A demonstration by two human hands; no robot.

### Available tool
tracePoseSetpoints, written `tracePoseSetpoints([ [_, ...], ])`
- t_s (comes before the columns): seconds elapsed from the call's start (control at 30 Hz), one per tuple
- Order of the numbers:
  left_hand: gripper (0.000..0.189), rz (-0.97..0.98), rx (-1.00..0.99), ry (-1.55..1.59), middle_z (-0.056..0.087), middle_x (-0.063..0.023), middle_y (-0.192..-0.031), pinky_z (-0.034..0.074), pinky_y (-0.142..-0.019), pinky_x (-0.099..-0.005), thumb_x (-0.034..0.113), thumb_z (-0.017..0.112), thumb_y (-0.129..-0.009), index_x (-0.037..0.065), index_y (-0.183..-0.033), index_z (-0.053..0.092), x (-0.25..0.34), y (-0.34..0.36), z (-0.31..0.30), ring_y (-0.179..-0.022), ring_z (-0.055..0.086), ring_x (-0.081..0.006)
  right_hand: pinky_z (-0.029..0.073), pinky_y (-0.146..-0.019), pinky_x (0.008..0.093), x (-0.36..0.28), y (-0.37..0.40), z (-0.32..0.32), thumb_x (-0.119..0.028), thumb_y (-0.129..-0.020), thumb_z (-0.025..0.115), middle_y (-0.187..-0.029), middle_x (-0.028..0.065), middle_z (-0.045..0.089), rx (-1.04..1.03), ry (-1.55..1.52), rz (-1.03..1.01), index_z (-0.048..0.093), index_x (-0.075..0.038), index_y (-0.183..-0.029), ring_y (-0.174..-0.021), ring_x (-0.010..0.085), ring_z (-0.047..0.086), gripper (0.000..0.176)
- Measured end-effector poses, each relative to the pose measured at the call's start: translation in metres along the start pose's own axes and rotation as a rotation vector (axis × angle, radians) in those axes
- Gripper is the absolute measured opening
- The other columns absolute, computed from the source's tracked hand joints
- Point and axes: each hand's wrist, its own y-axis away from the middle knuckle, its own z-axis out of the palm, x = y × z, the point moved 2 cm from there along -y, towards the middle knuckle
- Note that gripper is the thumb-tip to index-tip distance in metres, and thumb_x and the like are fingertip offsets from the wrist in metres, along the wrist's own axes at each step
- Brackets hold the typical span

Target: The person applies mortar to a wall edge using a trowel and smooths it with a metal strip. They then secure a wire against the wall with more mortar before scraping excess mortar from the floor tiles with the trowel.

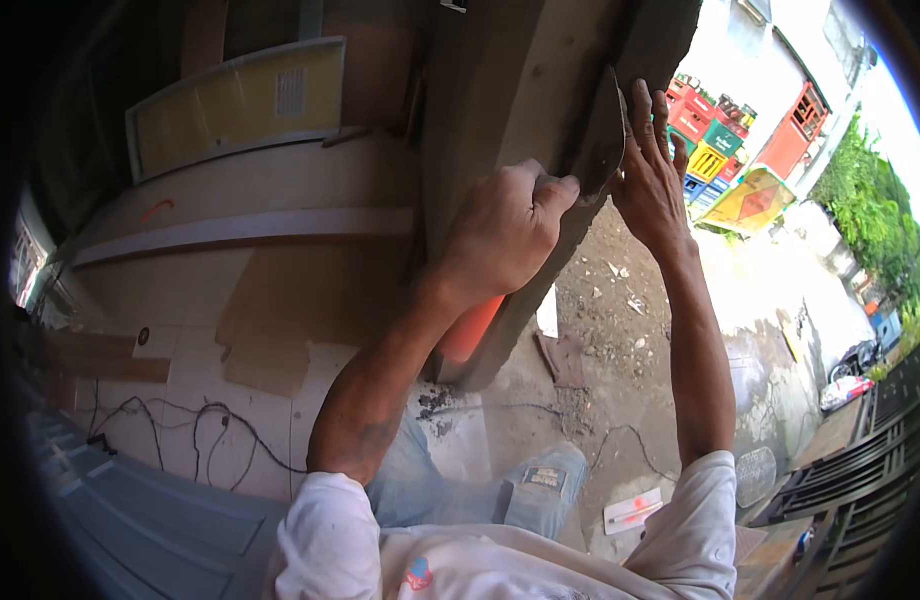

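Pressing a trowel [605, 135] against the concrete column [500, 90], left hand [505, 235] fisted on its handle, right hand [648, 185] open, fingers [644, 110] flat on blade.

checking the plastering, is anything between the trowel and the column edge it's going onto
Nothing visible does: the trowel lies directly against the column edge, with the left hand fisted at its handle end and the right hand flat on its blade.

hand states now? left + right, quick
Left hand: closed, grip on the trowel.
Right hand: open, holding nothing, pressed flat against the trowel blade at the column edge.
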Motion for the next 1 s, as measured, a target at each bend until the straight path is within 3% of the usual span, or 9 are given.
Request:
tracePoseSetpoints([
  [0.27,0.038,-0.016,-0.022,0.001,0.053,-0.0027,-0.061,0.042,-0.041,-0.0287,0.034,0.053,-0.097,-0.001,-0.082,0.057,-0.012,0.007,0.005,-0.047,0.051,-0.0100,0.024,-0.113,0.0575,-0.001,0.001,0.001,-0.018,-0.087,0.070,-0.165,0.0050,0.018,0.015,0.018,0.004,0.031,-0.025,-0.155,-0.152,0.0270,0.015,0.079],
  [0.57,0.038,-0.078,-0.018,0.041,0.051,-0.0021,-0.058,0.041,-0.041,-0.0289,0.035,0.053,-0.096,0.002,-0.078,0.054,-0.024,0.024,0.010,-0.045,0.051,-0.0104,0.024,-0.112,0.0584,-0.001,0.001,0.003,-0.029,-0.088,0.071,-0.165,0.0038,0.019,0.029,0.048,0.010,0.031,-0.026,-0.155,-0.152,0.0259,0.015,0.079],
  [0.87,0.041,-0.105,-0.024,0.001,0.054,-0.0045,-0.058,0.044,-0.049,-0.0307,0.036,0.051,-0.097,-0.001,-0.080,0.057,-0.037,0.039,0.012,-0.050,0.054,-0.0123,0.023,-0.113,0.0572,0.001,0.002,0.007,-0.037,-0.089,0.068,-0.165,0.0031,0.018,0.064,0.024,-0.006,0.029,-0.028,-0.156,-0.152,0.0261,0.016,0.078],
  [1.0,0.041,-0.113,-0.027,-0.021,0.054,-0.0047,-0.058,0.044,-0.048,-0.0309,0.036,0.051,-0.097,-0.001,-0.080,0.057,-0.043,0.044,0.013,-0.049,0.054,-0.0125,0.021,-0.114,0.0595,0.002,0.002,0.008,-0.037,-0.095,0.062,-0.167,0.0054,0.011,0.037,0.029,-0.017,0.022,-0.025,-0.158,-0.154,0.0260,0.007,0.075],
])
